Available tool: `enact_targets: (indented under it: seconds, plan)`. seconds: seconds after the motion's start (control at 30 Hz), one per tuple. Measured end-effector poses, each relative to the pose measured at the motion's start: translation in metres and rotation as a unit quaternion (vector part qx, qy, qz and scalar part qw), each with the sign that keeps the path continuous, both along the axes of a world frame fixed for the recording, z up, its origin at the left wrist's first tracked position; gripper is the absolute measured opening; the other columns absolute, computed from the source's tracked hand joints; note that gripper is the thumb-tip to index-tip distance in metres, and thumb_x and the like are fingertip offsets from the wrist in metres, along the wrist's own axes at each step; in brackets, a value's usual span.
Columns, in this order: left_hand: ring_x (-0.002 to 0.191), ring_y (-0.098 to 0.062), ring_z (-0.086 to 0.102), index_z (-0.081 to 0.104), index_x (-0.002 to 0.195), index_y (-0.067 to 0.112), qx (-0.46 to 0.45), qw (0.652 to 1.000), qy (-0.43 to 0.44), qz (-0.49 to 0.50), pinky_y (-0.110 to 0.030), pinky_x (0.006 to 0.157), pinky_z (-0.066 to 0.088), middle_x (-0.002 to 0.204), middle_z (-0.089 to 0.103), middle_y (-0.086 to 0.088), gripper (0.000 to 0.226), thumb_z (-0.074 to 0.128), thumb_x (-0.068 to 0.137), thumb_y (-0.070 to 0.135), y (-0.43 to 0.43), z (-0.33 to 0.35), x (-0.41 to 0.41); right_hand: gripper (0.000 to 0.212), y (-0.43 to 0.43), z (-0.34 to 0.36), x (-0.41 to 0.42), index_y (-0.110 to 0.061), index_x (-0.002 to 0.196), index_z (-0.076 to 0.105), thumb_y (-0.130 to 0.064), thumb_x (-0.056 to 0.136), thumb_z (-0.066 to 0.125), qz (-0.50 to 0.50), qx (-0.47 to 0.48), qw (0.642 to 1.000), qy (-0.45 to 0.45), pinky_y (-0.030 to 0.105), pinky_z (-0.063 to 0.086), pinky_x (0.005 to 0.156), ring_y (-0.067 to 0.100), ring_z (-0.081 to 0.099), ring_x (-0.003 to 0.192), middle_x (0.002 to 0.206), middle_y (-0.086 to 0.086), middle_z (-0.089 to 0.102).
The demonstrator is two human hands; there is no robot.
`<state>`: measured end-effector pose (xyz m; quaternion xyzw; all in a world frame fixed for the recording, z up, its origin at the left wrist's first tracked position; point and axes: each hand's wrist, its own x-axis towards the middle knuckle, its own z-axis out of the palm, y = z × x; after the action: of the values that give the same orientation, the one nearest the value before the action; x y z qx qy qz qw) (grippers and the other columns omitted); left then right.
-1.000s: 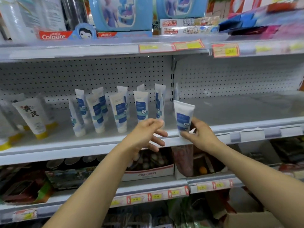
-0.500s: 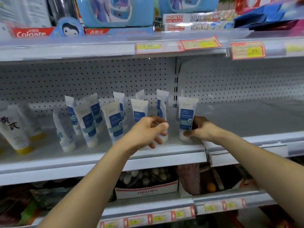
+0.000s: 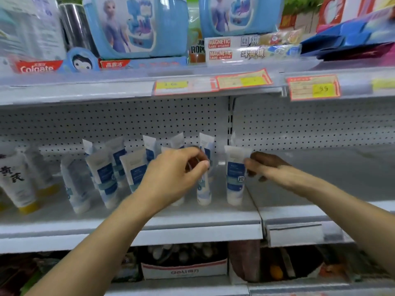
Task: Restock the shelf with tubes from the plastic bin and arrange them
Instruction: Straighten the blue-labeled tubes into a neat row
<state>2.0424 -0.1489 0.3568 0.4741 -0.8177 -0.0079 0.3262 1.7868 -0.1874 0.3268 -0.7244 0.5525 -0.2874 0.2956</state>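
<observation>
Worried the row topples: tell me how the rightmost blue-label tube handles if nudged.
The rightmost tube stands tall on a narrow cap, so it probably tips easily. Neighbouring tubes already lean, which suggests little stability. The right hand touches its upper edge; pushing there would likely topple it.

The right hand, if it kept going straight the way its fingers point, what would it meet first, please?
The right hand points leftward, with its fingertips already at the rightmost tube, so that tube comes first; depth is hard to judge.
</observation>
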Motion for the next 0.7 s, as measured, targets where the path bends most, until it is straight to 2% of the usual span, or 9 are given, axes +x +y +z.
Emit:
enact_targets:
  seconds: [0.1, 0.17, 0.23, 0.33, 0.4, 0.47, 0.53, 0.6, 0.7]
  plan:
    - [0.079, -0.01, 0.062, 0.064, 0.105, 0.033, -0.054, 0.998, 0.005, 0.028, -0.03, 0.071, 0.053, 0.092, 0.068, 0.013, 0.017, 0.051, 0.095, 0.035, -0.01, 0.022, -0.005, 0.042, -0.015, 0.025, -0.013, -0.015, 0.09, 0.067, -0.049, 0.096, 0.042, -0.067, -0.099, 0.991, -0.056, 0.03, 0.049, 0.075, 0.023, 0.065, 0.084, 0.091, 0.004, 0.07]
    - [0.086, -0.011, 0.059, 0.062, 0.112, 0.033, -0.019, 0.999, -0.009, 0.026, -0.027, 0.076, 0.048, 0.102, 0.066, 0.012, 0.02, 0.048, 0.097, 0.03, -0.028, 0.036, -0.009, 0.023, -0.034, 0.034, -0.02, -0.01, 0.09, 0.066, -0.027, 0.098, 0.051, -0.064, -0.173, 0.982, -0.037, 0.026, 0.047, 0.069, 0.025, 0.064, 0.083, 0.091, 0.006, 0.069]
    - [0.103, -0.014, 0.058, 0.06, 0.12, 0.029, 0.027, 0.998, -0.052, 0.013, -0.024, 0.086, 0.043, 0.118, 0.063, 0.008, 0.026, 0.045, 0.1, 0.023, -0.055, 0.048, -0.013, 0.009, -0.055, 0.04, -0.025, -0.018, 0.1, 0.063, -0.014, 0.094, 0.057, -0.022, -0.218, 0.975, 0.032, 0.024, 0.047, 0.072, 0.024, 0.062, 0.091, 0.099, 0.004, 0.064]
    - [0.126, -0.013, 0.049, 0.054, 0.131, 0.027, 0.068, 0.992, -0.101, -0.01, -0.021, 0.101, 0.034, 0.139, 0.053, 0.007, 0.035, 0.047, 0.1, 0.015, -0.096, 0.059, -0.018, 0.041, -0.08, 0.048, -0.022, -0.029, 0.125, 0.055, -0.009, 0.09, 0.062, 0.038, -0.213, 0.966, 0.14, 0.02, 0.04, 0.081, 0.015, 0.052, 0.103, 0.121, -0.001, 0.053]
    - [0.13, -0.012, 0.045, 0.052, 0.134, 0.028, 0.075, 0.985, -0.157, -0.014, -0.019, 0.102, 0.031, 0.142, 0.049, 0.007, 0.043, 0.052, 0.095, 0.009, -0.121, 0.061, -0.023, 0.056, -0.097, 0.051, -0.016, -0.027, 0.136, 0.049, -0.006, 0.086, 0.065, 0.077, -0.21, 0.95, 0.217, 0.022, 0.033, 0.092, 0.014, 0.042, 0.115, 0.132, 0.0, 0.046]
    - [0.128, -0.014, 0.046, 0.052, 0.135, 0.027, 0.09, 0.97, -0.227, -0.014, -0.022, 0.102, 0.034, 0.142, 0.049, 0.005, 0.051, 0.061, 0.09, 0.006, -0.141, 0.06, -0.029, 0.06, -0.113, 0.053, -0.009, -0.022, 0.137, 0.052, -0.009, 0.082, 0.072, 0.124, -0.196, 0.933, 0.275, 0.026, 0.031, 0.1, 0.02, 0.039, 0.122, 0.136, 0.003, 0.045]
    - [0.125, -0.016, 0.048, 0.055, 0.132, 0.024, 0.119, 0.953, -0.277, -0.013, -0.025, 0.102, 0.037, 0.139, 0.052, 0.003, 0.052, 0.072, 0.084, 0.014, -0.154, 0.057, -0.036, 0.049, -0.125, 0.052, -0.003, -0.018, 0.126, 0.062, -0.014, 0.079, 0.077, 0.15, -0.182, 0.923, 0.304, 0.034, 0.039, 0.103, 0.023, 0.047, 0.12, 0.13, 0.005, 0.053]
    - [0.122, -0.019, 0.05, 0.058, 0.129, 0.019, 0.132, 0.942, -0.31, -0.004, -0.029, 0.101, 0.04, 0.135, 0.053, 0.0, 0.053, 0.077, 0.08, 0.025, -0.164, 0.055, -0.039, 0.031, -0.13, 0.053, 0.002, -0.016, 0.108, 0.069, -0.016, 0.079, 0.078, 0.146, -0.16, 0.932, 0.29, 0.037, 0.049, 0.092, 0.02, 0.058, 0.103, 0.111, 0.001, 0.063]
    - [0.113, -0.02, 0.054, 0.063, 0.119, 0.014, 0.133, 0.947, -0.294, -0.013, -0.033, 0.095, 0.045, 0.122, 0.058, 0.001, 0.044, 0.076, 0.08, 0.028, -0.175, 0.052, -0.04, 0.012, -0.131, 0.055, 0.008, -0.016, 0.086, 0.07, -0.018, 0.077, 0.079, 0.134, -0.142, 0.947, 0.254, 0.036, 0.052, 0.08, 0.018, 0.064, 0.087, 0.09, -0.001, 0.069]
